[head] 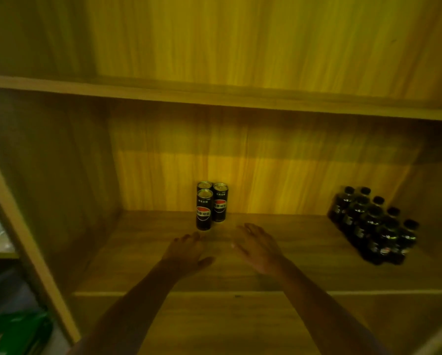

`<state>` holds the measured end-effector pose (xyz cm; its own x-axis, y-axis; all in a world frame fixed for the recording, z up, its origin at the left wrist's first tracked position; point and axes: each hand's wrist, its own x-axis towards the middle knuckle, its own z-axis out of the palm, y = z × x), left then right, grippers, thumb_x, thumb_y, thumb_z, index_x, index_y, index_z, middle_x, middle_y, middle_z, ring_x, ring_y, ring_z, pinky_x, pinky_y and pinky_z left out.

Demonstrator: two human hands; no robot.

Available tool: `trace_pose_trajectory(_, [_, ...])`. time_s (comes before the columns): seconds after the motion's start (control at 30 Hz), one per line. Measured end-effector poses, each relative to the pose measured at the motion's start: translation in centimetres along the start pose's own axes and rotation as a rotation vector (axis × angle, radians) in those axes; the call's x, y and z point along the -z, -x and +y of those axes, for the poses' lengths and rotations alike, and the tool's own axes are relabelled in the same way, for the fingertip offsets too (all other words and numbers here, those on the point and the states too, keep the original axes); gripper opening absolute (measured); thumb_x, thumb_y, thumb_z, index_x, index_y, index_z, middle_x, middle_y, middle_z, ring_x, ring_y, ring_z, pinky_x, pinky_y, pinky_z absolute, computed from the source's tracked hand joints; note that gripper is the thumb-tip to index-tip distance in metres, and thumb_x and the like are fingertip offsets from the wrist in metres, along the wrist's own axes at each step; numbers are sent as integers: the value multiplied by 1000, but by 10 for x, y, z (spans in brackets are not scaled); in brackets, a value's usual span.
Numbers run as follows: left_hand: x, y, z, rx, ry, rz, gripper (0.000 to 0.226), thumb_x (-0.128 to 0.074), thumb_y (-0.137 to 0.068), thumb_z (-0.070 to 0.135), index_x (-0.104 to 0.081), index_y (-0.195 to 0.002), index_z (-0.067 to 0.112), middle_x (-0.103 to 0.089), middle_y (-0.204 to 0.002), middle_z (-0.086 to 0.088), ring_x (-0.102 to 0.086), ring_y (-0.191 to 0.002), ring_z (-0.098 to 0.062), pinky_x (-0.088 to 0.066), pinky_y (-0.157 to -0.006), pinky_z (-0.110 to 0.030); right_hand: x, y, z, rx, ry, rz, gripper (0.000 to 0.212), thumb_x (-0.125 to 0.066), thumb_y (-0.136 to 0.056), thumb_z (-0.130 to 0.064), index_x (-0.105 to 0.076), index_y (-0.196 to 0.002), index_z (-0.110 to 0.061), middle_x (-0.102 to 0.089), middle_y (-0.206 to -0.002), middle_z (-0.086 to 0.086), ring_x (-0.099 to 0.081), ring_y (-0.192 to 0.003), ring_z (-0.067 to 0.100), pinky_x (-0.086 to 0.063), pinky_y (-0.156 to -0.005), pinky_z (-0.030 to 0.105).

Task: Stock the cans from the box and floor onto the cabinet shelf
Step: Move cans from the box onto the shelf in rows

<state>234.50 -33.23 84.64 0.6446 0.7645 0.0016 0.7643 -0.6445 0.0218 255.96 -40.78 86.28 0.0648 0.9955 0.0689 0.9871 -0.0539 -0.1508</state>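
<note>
Three tall black cans stand upright in a tight cluster at the back middle of the wooden cabinet shelf (148,252): a front can (204,210), one to its right (220,203), and one behind (204,185), mostly hidden. My left hand (186,252) hovers palm down just in front of the front can, fingers spread, holding nothing. My right hand (258,248) hovers beside it to the right, also open and empty. Neither hand touches a can. No box or floor cans are in view.
A shrink-wrapped pack of dark bottles (376,226) sits at the shelf's right end. An upper shelf board (214,96) runs overhead. The cabinet's left side panel (28,239) stands at the left, with green packaging (15,334) outside it at the bottom left.
</note>
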Motion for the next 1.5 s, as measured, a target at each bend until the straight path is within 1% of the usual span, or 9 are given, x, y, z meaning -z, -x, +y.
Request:
trace_pose_trajectory(0.13, [5, 35, 9, 30, 27, -9, 70, -37, -93, 62, -31, -148, 20, -37, -149, -11, -41, -132, -29, -38, -106, -45, 5, 36, -10, 17, 21, -21, 64, -37, -103, -53, -20, -158, -25, -20, -165, 7, -21, -150, 28, -26, -119, 45])
trace_pose_trajectory(0.5, [-12, 134, 53, 127, 64, 80, 65, -45, -88, 64, -45, -137, 21, -53, -132, -7, -54, -118, -30, -47, -90, -44, -10, 125, -39, 161, 5, -39, 67, -41, -101, -54, -24, -157, -21, -25, -163, 8, -25, -148, 30, -29, -117, 48])
trace_pose_trajectory(0.63, [-43, 164, 78, 134, 71, 6, 63, -48, -88, 63, -48, -131, 17, -54, -126, -11, -55, -116, -33, -49, -89, -47, -35, 159, -43, 188, 45, -41, 66, -42, -100, -56, -27, -155, -22, -31, -159, 6, -34, -143, 31, -34, -113, 48])
trace_pose_trajectory(0.83, [-104, 179, 89, 117, 124, -108, 61, -48, -91, 59, -48, -130, 13, -55, -124, -13, -55, -114, -35, -47, -89, -47, -96, 191, -36, 157, 21, -94, 72, -42, -99, -58, -21, -158, -22, -23, -164, 9, -29, -146, 30, -32, -115, 47])
trace_pose_trajectory(1.0, [-207, 190, 90, 102, 160, -237, 59, -43, -93, 59, -47, -131, 13, -55, -124, -12, -56, -111, -33, -48, -84, -44, -204, 216, -19, 69, -8, -229, 73, -39, -100, -58, -15, -159, -22, -21, -165, 9, -27, -148, 31, -33, -115, 50])
trace_pose_trajectory(1.1, [-295, 206, 95, 108, 191, -325, 56, -43, -93, 59, -50, -125, 13, -57, -117, -11, -58, -106, -30, -45, -76, -39, -294, 240, -7, 21, -50, -304, 73, -42, -99, -55, -16, -158, -20, -24, -163, 10, -30, -146, 34, -36, -112, 53])
trace_pose_trajectory(1.23, [-429, 224, 102, 114, 242, -433, 51, -46, -92, 58, -52, -116, 13, -58, -109, -9, -58, -100, -29, -44, -73, -37, -427, 276, 13, -36, -126, -367, 74, -44, -99, -57, -18, -157, -19, -28, -161, 12, -34, -143, 35, -40, -110, 54])
trace_pose_trajectory(1.37, [-578, 237, 106, 115, 335, -416, 46, -50, -90, 55, -57, -113, 16, -62, -113, -6, -60, -104, -27, -44, -77, -34, -574, 301, 33, -50, -140, -382, 74, -45, -98, -57, -22, -155, -17, -34, -157, 11, -41, -139, 33, -46, -105, 51])
trace_pose_trajectory(1.5, [-712, 236, 108, 119, 375, -391, 44, -51, -89, 53, -59, -114, 17, -63, -114, -8, -61, -106, -29, -42, -74, -31, -710, 316, 51, -87, -174, -403, 73, -47, -97, -55, -24, -155, -18, -31, -160, 11, -40, -140, 34, -43, -107, 51])
